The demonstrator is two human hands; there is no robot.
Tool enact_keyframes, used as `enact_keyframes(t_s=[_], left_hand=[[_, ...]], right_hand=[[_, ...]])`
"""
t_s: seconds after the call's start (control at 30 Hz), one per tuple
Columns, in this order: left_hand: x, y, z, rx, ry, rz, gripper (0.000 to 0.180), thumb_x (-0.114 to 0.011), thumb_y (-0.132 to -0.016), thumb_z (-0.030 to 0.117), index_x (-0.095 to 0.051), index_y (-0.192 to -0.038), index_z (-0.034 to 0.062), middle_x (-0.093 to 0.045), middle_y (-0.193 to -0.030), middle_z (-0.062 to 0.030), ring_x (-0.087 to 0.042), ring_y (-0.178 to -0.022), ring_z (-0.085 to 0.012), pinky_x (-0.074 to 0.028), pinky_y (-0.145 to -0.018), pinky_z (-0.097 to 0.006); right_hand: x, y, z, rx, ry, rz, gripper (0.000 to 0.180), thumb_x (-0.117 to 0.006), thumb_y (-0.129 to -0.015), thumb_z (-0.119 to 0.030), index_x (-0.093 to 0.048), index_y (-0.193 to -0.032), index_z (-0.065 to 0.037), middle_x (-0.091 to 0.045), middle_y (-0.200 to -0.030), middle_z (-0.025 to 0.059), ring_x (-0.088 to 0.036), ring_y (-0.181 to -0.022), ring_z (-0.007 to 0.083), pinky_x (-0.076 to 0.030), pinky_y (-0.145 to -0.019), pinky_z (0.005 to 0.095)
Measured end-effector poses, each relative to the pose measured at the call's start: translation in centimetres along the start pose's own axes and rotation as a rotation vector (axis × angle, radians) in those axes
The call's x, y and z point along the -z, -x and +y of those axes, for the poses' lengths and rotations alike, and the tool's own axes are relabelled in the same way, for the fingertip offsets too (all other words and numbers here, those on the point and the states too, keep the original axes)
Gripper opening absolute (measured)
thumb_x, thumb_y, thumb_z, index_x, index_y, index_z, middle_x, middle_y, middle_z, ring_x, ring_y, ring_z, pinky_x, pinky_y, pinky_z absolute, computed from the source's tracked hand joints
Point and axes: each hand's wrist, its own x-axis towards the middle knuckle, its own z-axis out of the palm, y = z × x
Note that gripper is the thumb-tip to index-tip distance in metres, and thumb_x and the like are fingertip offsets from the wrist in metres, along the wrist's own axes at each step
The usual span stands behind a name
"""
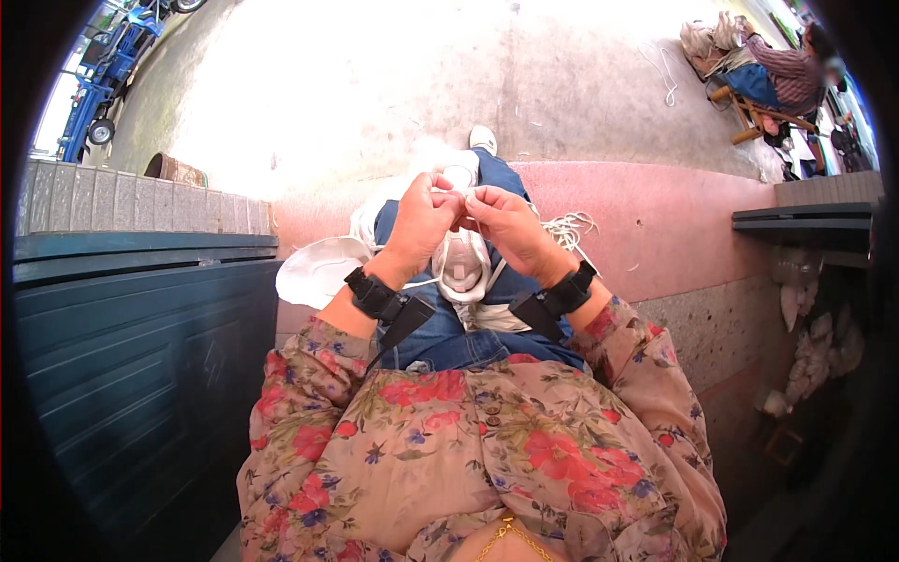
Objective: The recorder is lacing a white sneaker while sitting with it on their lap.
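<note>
the left hand [423, 220] and the right hand [506, 228] meet in front of the chest, above the lap, fingertips nearly touching. both are pressed together in a pinch on a short stretch of white lace [456, 193] that runs between them; the left thumb and forefinger close on one end, the right ones on the other. each wrist wears a black strap with a small black box on it.

just under the hands a white shoe [461, 267] rests on the lap, on blue jeans [449, 342], its opening turned up toward the camera. the lace hangs down from the hands toward the shoe, though where it enters the shoe is hidden by the fingers. a loose bunch of more white laces [569, 228] lies just to the right of the right wrist, on the pink step [674, 220]. to the left of the left wrist lies a white shoe part [318, 270], shallow and curved, touching the leg. another white shoe [482, 139] shows at the end of the outstretched leg, on the pale concrete floor [375, 84].

the sleeves are a floral fabric in beige and red. a dark teal door [140, 356] fills the left side. far off at the upper right another person [791, 70] sits on a wooden stool with pale stuff heaped beside them. a blue cart [98, 80] stands at the upper left.
</note>
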Motion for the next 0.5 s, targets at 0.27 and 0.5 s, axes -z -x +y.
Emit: enact_keyframes(t_s=[0.27, 0.5], left_hand=[[-2.7, 0.6, 2.8, -0.139, 0.089, -0.031, 0.023, -0.055, -0.079, 0.004, -0.043, -0.098, -0.0010, -0.058, -0.081, -0.0085, -0.055, -0.074, -0.0119, -0.045, -0.066, -0.022], [4.0, 1.7, 0.3, -0.035, -0.552, -0.130, 0.016, -0.054, -0.076, 0.008, -0.058, -0.085, -0.0049, -0.057, -0.063, -0.0037, -0.055, -0.058, -0.0097, -0.044, -0.055, -0.022]], right_hand=[[-1.3, 0.8, -2.6, 0.355, 0.254, 0.340, 0.013, -0.053, -0.085, -0.011, -0.060, -0.089, -0.002, -0.059, -0.081, 0.0012, -0.052, -0.075, 0.0061, -0.042, -0.067, 0.0202], [-2.8, 11.6, -25.3, 1.227, 0.424, 0.605, 0.025, -0.043, -0.089, -0.016, -0.053, -0.102, 0.003, -0.057, -0.099, 0.0119, -0.054, -0.092, 0.0184, -0.039, -0.090, 0.0307]])
